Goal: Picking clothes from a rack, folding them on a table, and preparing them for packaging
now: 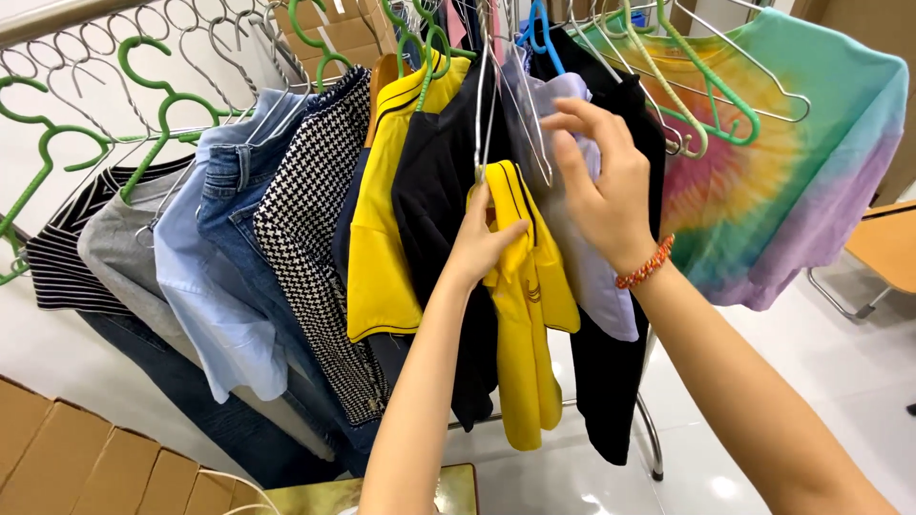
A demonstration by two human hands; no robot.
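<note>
- Small yellow garment [528,315] hangs on a metal wire hanger [489,114] in the middle of the crowded rack, between a black shirt [434,219] on its left and a pale lilac shirt [582,257] on its right.
- Long axis of the yellow garment: vertical, collar up at the hanger, hem hanging free well above the floor.
- Left hand [482,238]: reaches up from below, fingers closed in a pinch on the yellow garment's collar and shoulder, just beneath the hanger's lower end. It touches the fabric.
- Right hand [601,181]: higher and to the right, fingers loosely spread and curled, laid against the lilac shirt's shoulder. Whether it grips the cloth or only pushes it aside, I cannot tell.
- Nearer hand: the left, already on the garment; the right sits just beside it, apart from the yellow fabric.
- Bearing: the garment lies straight ahead, above both forearms, its hanger hook overhead among the other hangers.
</note>
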